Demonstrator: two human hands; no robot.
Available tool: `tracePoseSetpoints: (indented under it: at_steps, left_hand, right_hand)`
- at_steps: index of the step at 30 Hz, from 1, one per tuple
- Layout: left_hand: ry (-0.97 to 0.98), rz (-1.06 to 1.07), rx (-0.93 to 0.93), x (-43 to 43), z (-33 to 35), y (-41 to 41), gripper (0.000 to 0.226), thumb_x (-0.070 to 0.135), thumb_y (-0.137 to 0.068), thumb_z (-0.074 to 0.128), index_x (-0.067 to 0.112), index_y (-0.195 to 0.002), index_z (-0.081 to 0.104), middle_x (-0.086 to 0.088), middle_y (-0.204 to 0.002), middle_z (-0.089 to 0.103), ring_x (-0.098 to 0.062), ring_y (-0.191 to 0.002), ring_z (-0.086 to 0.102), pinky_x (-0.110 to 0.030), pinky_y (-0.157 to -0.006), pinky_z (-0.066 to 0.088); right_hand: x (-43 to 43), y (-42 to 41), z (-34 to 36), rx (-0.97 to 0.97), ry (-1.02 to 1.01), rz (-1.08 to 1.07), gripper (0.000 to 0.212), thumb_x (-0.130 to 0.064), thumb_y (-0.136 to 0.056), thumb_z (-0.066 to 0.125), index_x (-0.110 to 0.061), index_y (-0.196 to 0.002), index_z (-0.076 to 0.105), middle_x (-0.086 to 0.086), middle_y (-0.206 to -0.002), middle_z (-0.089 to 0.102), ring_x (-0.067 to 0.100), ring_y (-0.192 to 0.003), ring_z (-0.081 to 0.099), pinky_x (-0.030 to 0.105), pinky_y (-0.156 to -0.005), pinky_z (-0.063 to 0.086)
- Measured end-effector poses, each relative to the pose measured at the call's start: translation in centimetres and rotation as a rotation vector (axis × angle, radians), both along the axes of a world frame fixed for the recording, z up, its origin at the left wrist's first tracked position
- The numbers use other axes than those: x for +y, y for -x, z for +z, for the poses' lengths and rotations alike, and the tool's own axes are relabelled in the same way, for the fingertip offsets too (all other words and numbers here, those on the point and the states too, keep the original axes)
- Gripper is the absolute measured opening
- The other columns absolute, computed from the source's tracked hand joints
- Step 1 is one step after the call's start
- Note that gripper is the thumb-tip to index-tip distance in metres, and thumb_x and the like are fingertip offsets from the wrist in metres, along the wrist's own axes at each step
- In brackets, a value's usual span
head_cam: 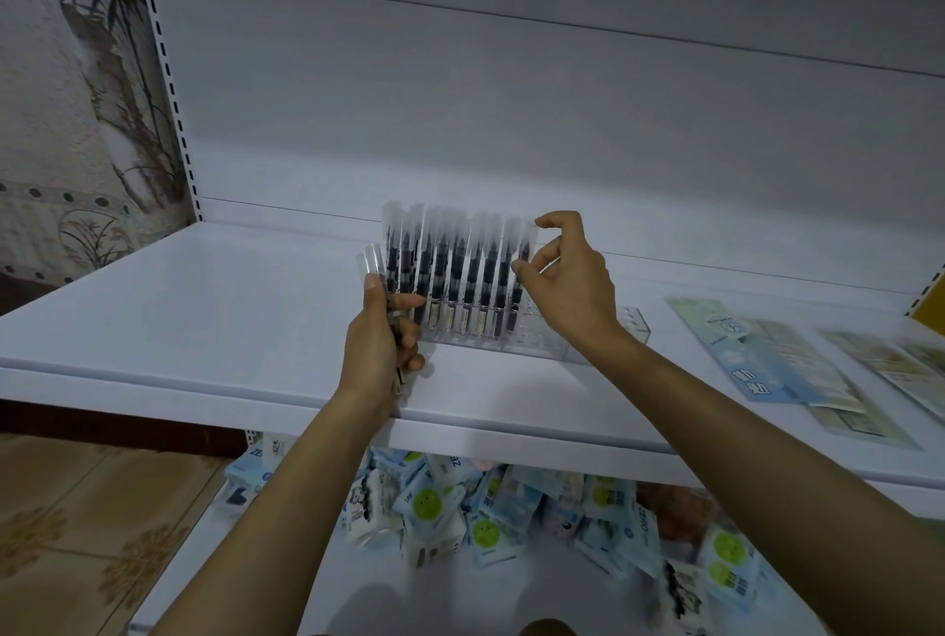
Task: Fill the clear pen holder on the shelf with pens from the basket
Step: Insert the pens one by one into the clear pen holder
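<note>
**Row of pens grows in the clear holder**

The clear pen holder (634,326) sits on the white shelf (204,318), near its back edge. A row of black pens (455,277) with frosted caps stands upright in its left part, packed side by side. The holder's right part shows only clear plastic.

The left hand (381,344) hovers just left of the row, its fingers clenched around a small bundle of spare pens (372,261) whose caps stick up above the knuckles.

The right hand (567,277) is at the row's right end. Its thumb and curled fingers pinch the rightmost pen (524,272) near the cap.

Flat printed packets (757,354) lie on the shelf to the right, well apart from the holder. A heap of blue-and-green packages (460,507) fills the lower shelf.
</note>
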State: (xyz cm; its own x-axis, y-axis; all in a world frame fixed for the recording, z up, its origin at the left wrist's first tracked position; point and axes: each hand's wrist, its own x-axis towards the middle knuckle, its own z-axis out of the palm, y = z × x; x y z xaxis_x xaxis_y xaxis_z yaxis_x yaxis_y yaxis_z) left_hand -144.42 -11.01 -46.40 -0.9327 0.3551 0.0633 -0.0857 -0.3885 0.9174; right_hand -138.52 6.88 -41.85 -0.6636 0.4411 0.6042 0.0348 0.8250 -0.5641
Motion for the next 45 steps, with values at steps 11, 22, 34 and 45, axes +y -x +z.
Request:
tracePoseSetpoints:
  at_steps: [11, 22, 34, 45]
  left_hand:
    - [-0.063, -0.013, -0.047, 0.0, 0.1, 0.1, 0.052, 0.041, -0.102, 0.022, 0.009, -0.082, 0.059, 0.001, -0.045, 0.04, -0.01, -0.038, 0.028, -0.019, -0.039, 0.03]
    - [0.012, -0.036, 0.008, -0.1, 0.0, 0.1, 0.036, 0.034, -0.103, 0.036, 0.012, -0.079, 0.052, 0.003, -0.049, 0.045, -0.008, -0.039, 0.034, -0.02, -0.04, 0.036]
    - [0.002, -0.038, 0.008, -0.1, 0.0, 0.2, 0.033, 0.028, -0.103, 0.036, 0.012, -0.079, 0.052, 0.002, -0.049, 0.045, -0.009, -0.039, 0.034, -0.02, -0.042, 0.039]
    - [0.012, -0.026, 0.008, 0.1, -0.1, 0.3, 0.033, 0.025, -0.103, 0.036, 0.012, -0.078, 0.052, 0.004, -0.046, 0.046, -0.008, -0.038, 0.034, -0.02, -0.043, 0.04]
  right_hand:
    - [0.2, -0.1, -0.4, 0.032, 0.156, -0.001, 0.05, -0.026, -0.084, 0.07, -0.022, -0.124, 0.04, -0.014, -0.076, 0.058, 0.015, -0.075, 0.063, 0.035, -0.075, 0.052]
    - [0.4, 0.1, -1.3, -0.003, 0.261, -0.026, 0.021, -0.028, -0.088, 0.063, -0.025, -0.105, 0.051, -0.008, -0.082, 0.063, 0.02, -0.077, 0.066, 0.045, -0.078, 0.055]
    - [-0.3, 0.0, -1.5, -0.015, 0.235, -0.001, 0.014, -0.026, -0.089, 0.062, -0.028, -0.099, 0.051, -0.009, -0.081, 0.063, 0.019, -0.077, 0.066, 0.044, -0.078, 0.056]
    - [-0.4, -0.1, -1.8, -0.021, 0.29, 0.013, 0.019, -0.027, -0.089, 0.061, -0.03, -0.104, 0.049, -0.013, -0.08, 0.061, 0.02, -0.079, 0.066, 0.046, -0.081, 0.054]
